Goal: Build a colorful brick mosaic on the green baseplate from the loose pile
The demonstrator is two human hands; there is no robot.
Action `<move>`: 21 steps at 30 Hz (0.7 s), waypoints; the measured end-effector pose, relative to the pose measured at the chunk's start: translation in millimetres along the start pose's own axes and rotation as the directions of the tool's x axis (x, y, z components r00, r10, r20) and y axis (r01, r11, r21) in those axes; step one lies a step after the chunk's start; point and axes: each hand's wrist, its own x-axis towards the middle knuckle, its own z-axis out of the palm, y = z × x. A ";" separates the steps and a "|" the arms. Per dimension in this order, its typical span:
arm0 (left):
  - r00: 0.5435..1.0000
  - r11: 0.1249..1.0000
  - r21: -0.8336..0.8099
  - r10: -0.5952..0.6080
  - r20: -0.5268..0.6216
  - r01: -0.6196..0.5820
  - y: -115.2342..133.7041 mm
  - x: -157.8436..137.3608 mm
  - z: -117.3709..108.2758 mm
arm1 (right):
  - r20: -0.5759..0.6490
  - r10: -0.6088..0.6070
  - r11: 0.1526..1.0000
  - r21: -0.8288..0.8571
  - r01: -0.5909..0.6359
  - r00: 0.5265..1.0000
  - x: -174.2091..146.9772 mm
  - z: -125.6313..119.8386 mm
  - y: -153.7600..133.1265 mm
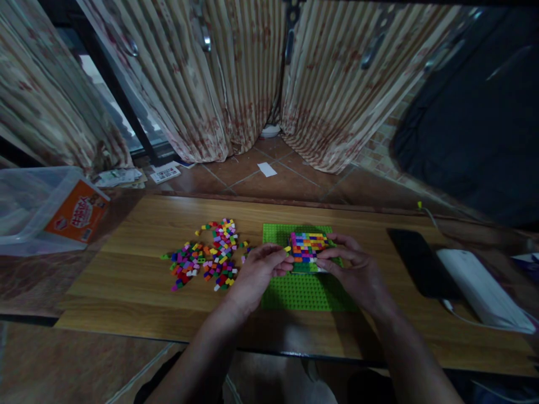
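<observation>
L hand: thumb + index pinching a small yellow brick, held over the L part of the green baseplate. R hand: fingers curved round the R end of the multicol. brick build, thumb at its near R corner, index tip close by; can't tell if they pinch a separate pc or just steady it.

Key relation: build lies immed. R of the L fingertips, on the far half of the baseplate, long axis running L–R, approx. parallel to the baseplate's far edge. Yellow brick is just beside the build's L end, so L hand is nearer there; R hand has the opp. end. Brick's own axis too small to read.

Further out: loose bricks L of baseplate, on the wooden table; clear bin far L of baseplate, cut off by frame. Dark slab R of baseplate, white device beyond it.

Hidden: build's R end behind R fingers; contact btwn yellow brick + build unclear; R fingertips blurry; dim light.
</observation>
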 end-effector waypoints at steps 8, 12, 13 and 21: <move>1.000 0.999 0.047 -0.020 -0.015 0.021 -0.8 1.4 0.0 | 0.006 0.133 0.982 0.134 -0.133 0.991 1.5 5.8 -0.2; 0.999 0.998 0.058 -0.028 -0.024 0.030 -0.3 0.8 1.3 | 0.018 0.212 0.953 0.219 -0.211 0.977 2.6 7.7 -5.0; 0.999 0.998 0.058 -0.029 -0.022 0.031 -0.5 0.7 1.7 | 0.017 0.218 0.951 0.223 -0.216 0.976 3.0 8.1 -6.1; 1.000 0.996 0.090 -0.026 -0.004 0.026 -6.7 1.2 3.6 | -0.003 0.212 0.953 0.220 -0.206 0.977 3.9 10.5 -6.6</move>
